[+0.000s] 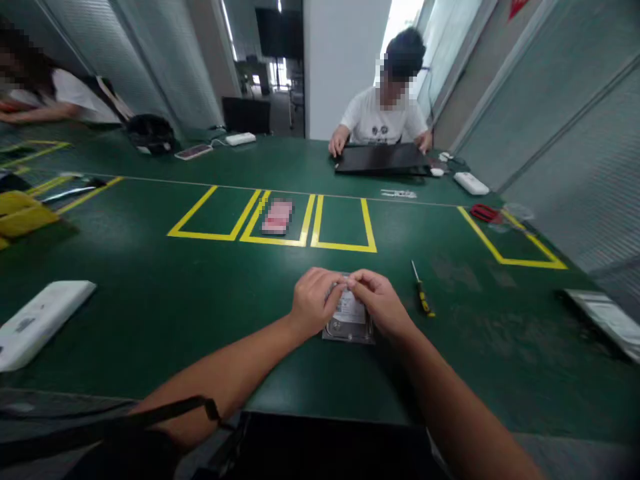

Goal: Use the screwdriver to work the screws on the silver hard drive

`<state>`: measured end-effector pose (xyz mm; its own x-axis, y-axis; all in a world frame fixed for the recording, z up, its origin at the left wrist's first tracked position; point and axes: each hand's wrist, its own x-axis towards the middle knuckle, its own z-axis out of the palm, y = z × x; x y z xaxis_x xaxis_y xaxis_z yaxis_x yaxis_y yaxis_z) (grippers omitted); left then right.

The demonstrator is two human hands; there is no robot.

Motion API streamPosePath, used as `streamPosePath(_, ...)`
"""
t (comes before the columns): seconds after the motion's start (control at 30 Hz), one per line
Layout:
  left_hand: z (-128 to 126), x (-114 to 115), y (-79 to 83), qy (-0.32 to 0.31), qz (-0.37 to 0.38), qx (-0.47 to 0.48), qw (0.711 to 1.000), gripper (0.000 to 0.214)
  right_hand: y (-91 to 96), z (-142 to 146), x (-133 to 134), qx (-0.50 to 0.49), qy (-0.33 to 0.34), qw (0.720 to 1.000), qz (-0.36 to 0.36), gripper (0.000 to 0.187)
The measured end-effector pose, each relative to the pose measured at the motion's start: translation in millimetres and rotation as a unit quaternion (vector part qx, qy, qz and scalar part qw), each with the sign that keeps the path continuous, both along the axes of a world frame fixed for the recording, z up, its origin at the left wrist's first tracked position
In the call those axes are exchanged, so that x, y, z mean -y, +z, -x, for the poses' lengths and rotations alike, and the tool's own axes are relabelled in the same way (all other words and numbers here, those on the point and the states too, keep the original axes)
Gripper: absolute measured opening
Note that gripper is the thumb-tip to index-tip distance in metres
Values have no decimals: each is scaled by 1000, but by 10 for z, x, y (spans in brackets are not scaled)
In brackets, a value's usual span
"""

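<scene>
A hard drive (349, 322) lies flat on the green table (150, 300), near its front edge. The left hand (316, 300) and right hand (381, 301) both rest on it, fingers curled over its far end, fingertips meeting. A screwdriver (421, 291) lies just right; yellow tape boxes (273, 220) sit beyond.

I am sitting at a long green table (150, 307) marked with yellow tape boxes (273, 220). Grey ribbed panel walls (560, 100) are running along both sides of the room. A white pillar (345, 60) is standing beyond the far end, with a dark screen (279, 30) hanging beside it. Daylight is coming through a window (403, 17) behind the pillar.
</scene>
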<state>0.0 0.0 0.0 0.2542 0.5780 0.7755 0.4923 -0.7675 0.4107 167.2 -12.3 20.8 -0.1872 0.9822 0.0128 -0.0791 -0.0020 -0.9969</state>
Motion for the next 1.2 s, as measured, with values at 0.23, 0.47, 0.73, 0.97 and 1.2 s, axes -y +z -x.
streamPosePath(0.23,-10,10,28,-4,6,27,1000,12,17,-10,25,-9,19,1000,19,47)
streamPosePath(0.47,-19,5,86,-21,11,80,997,6,-55,1,21,-35,21,999,19,46)
streamPosePath(0.73,-6,-19,71,-21,38,68,997,12,-61,-13,17,-37,17,999,19,47)
streamPosePath(0.97,28,-68,98,-38,21,4,999,14,22,-22,31,-6,13,1000,7,47)
streamPosePath(1.2,159,-171,180,-74,109,-94,987,17,32,-218,2,130,3,991,-34,46)
